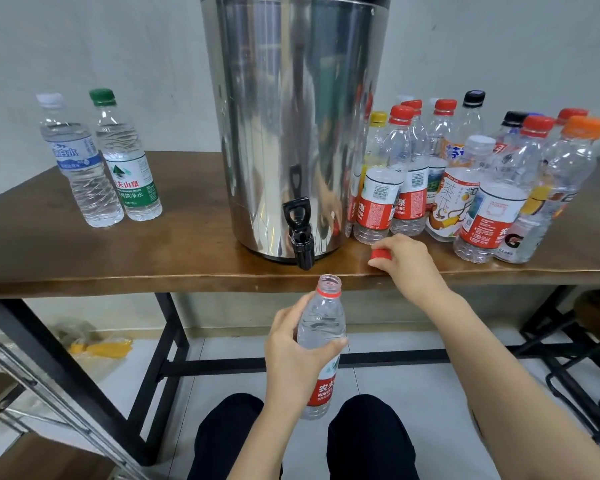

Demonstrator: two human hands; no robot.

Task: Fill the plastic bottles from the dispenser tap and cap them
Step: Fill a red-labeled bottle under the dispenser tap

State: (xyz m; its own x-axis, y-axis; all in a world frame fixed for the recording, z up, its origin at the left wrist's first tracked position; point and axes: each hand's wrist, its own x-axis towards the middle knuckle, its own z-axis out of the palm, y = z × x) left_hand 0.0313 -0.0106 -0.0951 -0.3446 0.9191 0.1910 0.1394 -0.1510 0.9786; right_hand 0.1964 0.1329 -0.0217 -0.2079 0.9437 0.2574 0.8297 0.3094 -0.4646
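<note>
A steel dispenser (291, 116) stands on the wooden table (118, 261), its black tap (302, 242) jutting over the front edge. My left hand (297, 355) grips an uncapped, red-labelled plastic bottle (323, 327) upright below the table edge, its mouth just right of and under the tap. Water fills the bottle up to near its neck. My right hand (409, 261) rests on the table edge to the right of the tap, with a red cap (381, 255) pinched in its fingers.
Two capped, water-filled bottles (101, 161) stand at the table's left. Several capped empty bottles (465, 178) crowd the right side next to the dispenser. Black table legs, a stool frame at right and my knees lie below.
</note>
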